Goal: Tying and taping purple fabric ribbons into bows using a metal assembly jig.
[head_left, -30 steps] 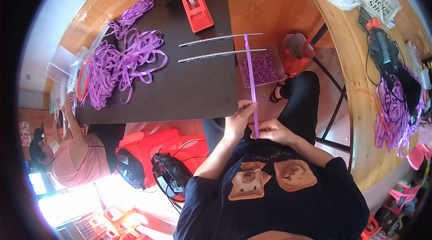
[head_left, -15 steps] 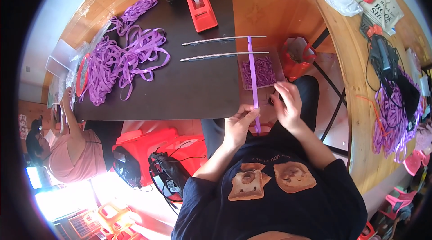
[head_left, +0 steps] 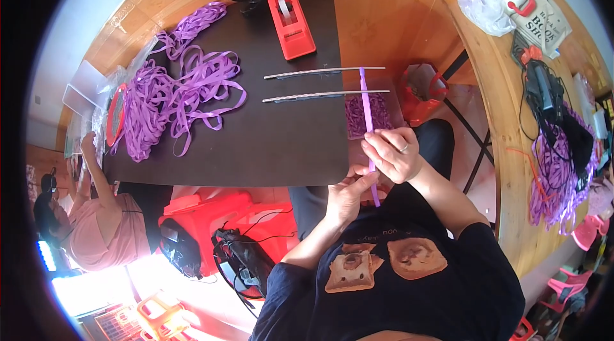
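- Purple ribbon strip (head_left: 366,108) is stretched from the upper metal rod (head_left: 313,72), across the lower metal rod (head_left: 313,96), down to 2 hands; its lower end is seen below them.
- By the left hand (head_left: 345,197), the strip is pinched between thumb and forefinger, near the front right corner of the black table (head_left: 275,149); whether the corner is touched cannot be told.
- By the right hand (head_left: 398,155), the strip is grasped with bent fingers just above the left.
- The 2 rods are laid over the table's right edge, their right ends overhanging.
- Bare tabletop is offered between the rods and the front edge, bounded on the left by tangled purple ribbon (head_left: 147,108) and behind the rods by a red tape dispenser (head_left: 292,24).
- To the right, a gap is left before the wooden table (head_left: 505,149).
- Compared with 0.5 s ago, the right hand, then raised off the strip with fingers loose, is now closed on it; the left pinch is kept.
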`<action>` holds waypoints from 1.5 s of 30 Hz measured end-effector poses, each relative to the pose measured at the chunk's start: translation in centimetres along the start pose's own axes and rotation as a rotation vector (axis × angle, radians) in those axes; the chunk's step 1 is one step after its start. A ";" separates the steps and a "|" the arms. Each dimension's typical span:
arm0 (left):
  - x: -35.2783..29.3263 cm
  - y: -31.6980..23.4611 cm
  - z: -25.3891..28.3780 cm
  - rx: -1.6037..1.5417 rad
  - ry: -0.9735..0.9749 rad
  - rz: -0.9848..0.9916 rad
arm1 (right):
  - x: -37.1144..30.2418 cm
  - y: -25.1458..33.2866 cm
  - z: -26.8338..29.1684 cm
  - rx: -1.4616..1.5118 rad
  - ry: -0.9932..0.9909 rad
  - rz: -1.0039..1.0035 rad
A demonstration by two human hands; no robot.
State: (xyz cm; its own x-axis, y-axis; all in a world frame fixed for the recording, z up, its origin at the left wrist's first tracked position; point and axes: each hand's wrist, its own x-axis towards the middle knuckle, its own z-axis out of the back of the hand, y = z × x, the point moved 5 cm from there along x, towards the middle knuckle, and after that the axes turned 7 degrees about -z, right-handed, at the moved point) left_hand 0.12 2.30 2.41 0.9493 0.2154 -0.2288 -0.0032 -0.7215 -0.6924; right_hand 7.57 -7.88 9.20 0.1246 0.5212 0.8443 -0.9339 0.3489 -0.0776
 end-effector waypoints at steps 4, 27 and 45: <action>0.3 0.2 0.7 -0.059 0.013 -0.020 | -0.3 0.1 0.2 -0.009 0.003 -0.005; 2.7 2.8 1.8 -0.242 0.075 0.226 | 9.4 -5.6 1.8 0.400 0.014 -0.288; 10.9 2.4 -2.1 0.151 0.010 -0.163 | 3.0 -17.7 -13.2 1.284 0.254 -1.498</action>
State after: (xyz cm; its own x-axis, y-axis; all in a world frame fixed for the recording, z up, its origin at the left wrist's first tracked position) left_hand 11.11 1.49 -0.32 0.9442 0.3140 -0.0997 0.1038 -0.5709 -0.8144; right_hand 28.90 -2.23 6.12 0.8247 0.5175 -0.2281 0.3058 -0.0687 0.9496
